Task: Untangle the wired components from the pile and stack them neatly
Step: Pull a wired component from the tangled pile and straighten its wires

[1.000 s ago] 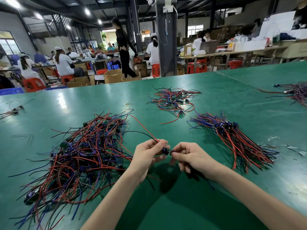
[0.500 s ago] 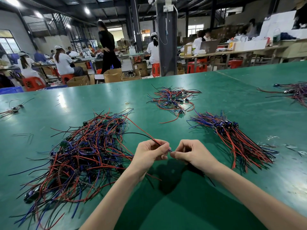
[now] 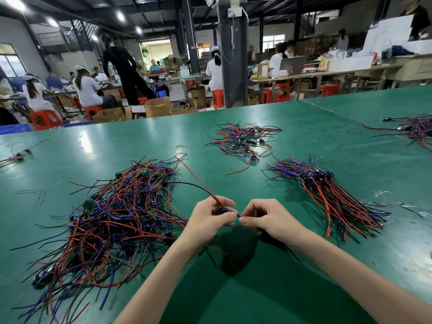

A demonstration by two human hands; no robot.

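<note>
Four groups of wired parts were noted on the green table [image 3: 304, 127], and no tray, bin or box was seen on it; the cardboard boxes [image 3: 109, 114] beyond its far edge were open, their contents not made out. Largest was the tangled pile [image 3: 109, 220] at the left, red, blue and black leads crossed in all directions with small green boards caught among them; it was judged to be the unsorted stock, placed within easy reach of the left hand. Next in size was the neat stack [image 3: 327, 195] at the right, its dark connector bodies gathered at the far end and its leads fanned toward the near edge, an arrangement judged to keep each added piece parallel and free of snags. A smaller loose cluster [image 3: 243, 141] lay further back in the middle, and another bundle [image 3: 413, 128] was cut off at the right edge. Between pile and stack, one wired component [image 3: 225, 209] was held above the table: the left hand [image 3: 210, 218] was closed about its small dark body, while the right hand [image 3: 264, 216] pinched a short lead at its end. A red and a black lead [image 3: 196, 181] ran from this piece back into the pile, so it was judged not yet fully freed. The two-handed hold was taken as a means of steadying the body while its leads were drawn clear.
</note>
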